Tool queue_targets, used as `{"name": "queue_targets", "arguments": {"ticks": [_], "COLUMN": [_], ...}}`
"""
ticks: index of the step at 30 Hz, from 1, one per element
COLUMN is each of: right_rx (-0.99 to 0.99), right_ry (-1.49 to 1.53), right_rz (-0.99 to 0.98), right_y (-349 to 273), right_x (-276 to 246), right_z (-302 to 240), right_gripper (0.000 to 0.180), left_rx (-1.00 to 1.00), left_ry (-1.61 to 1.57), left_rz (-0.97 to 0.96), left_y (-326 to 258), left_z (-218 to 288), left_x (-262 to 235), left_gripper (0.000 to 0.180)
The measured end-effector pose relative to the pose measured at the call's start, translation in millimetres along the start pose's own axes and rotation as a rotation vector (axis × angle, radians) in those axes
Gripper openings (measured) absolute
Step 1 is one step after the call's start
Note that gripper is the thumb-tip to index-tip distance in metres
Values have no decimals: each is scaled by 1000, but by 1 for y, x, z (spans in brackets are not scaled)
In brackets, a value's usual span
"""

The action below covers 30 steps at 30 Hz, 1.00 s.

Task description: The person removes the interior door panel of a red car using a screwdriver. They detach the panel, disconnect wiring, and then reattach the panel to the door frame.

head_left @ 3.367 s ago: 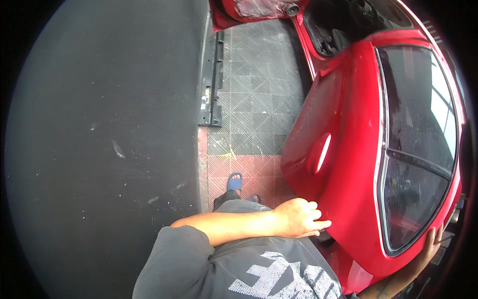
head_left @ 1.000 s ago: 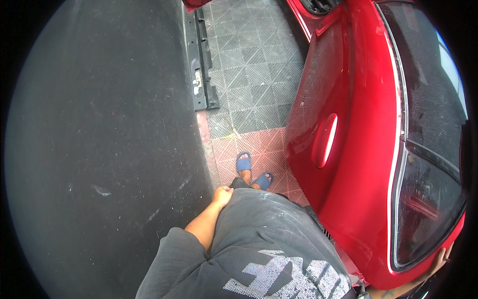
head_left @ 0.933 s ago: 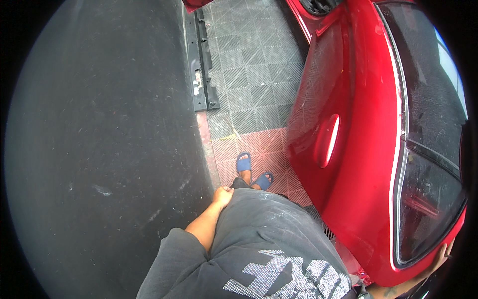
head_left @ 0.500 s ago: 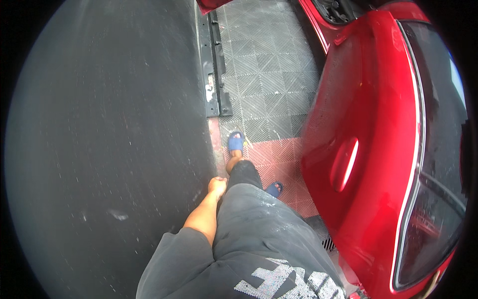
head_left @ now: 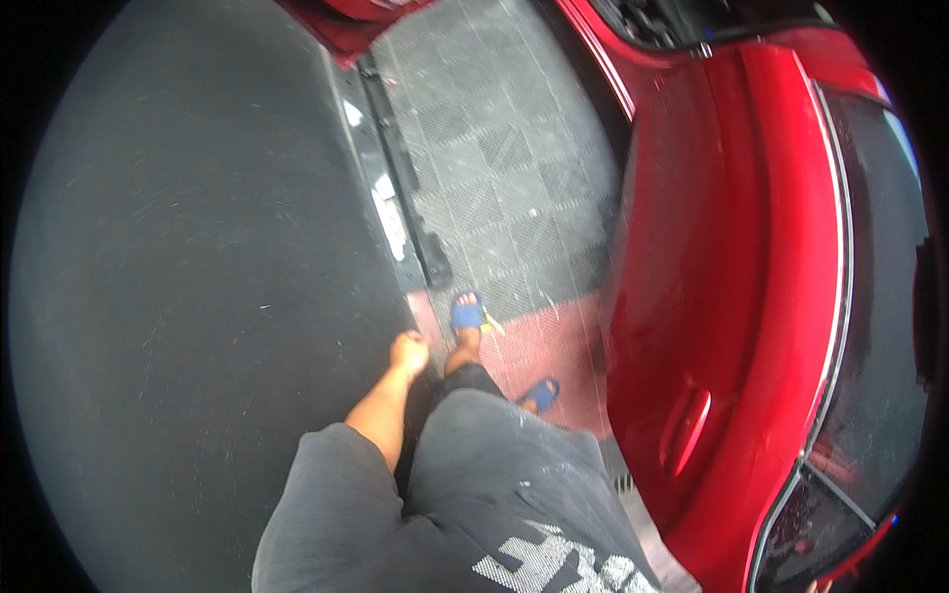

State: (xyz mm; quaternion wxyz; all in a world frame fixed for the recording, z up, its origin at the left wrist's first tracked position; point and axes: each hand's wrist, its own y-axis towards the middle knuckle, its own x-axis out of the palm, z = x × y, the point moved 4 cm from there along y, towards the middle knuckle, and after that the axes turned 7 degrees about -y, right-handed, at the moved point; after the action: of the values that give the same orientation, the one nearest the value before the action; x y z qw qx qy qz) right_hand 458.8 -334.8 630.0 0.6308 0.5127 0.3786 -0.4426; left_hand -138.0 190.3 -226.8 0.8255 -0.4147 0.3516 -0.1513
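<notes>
From the head camera, a person (head_left: 504,474) in blue sandals (head_left: 467,315) stands between a black wall (head_left: 198,296) and a red car (head_left: 702,237) at right, left hand (head_left: 409,353) curled in a loose fist near the wall, nothing visible in it; the right hand (head_left: 819,588) shows only fingertips by the car's lower edge, its grip impossible to tell; good footing likely means avoiding the long black strip (head_left: 390,148) and brushing neither side

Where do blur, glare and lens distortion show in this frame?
Head view: the tiled floor looks slightly soft; white glare hits the black strip beside it, and a bright streak edges the door handle of the red car; the window trim looks bowed near the rim; the corners are black.
</notes>
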Motion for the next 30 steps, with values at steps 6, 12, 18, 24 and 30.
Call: {"name": "queue_targets", "arguments": {"ticks": [6, 12, 18, 24, 30], "right_rx": [105, 170, 285, 331, 345], "right_ry": [-123, -240, -318, -330, -333], "right_rz": [-47, -79, -126, -173, -204], "right_y": [-7, -40, -58, -66, -65], "right_x": [2, -11, -4, 6, 15], "right_z": [-42, -87, -138, -138, -145], "right_gripper": [65, 69, 79, 79, 79], "left_rx": [-51, -102, -124, -194, -223], "left_ry": [-44, -33, -100, -132, -134], "left_rz": [-61, -222, -194, -148, -178], "left_y": [20, 20, 28, 46, 65], "left_z": [25, 11, 10, 11, -15], "left_x": [3, 36, 26, -2, 4], "left_gripper": [31, 35, 31, 26, 31]}}
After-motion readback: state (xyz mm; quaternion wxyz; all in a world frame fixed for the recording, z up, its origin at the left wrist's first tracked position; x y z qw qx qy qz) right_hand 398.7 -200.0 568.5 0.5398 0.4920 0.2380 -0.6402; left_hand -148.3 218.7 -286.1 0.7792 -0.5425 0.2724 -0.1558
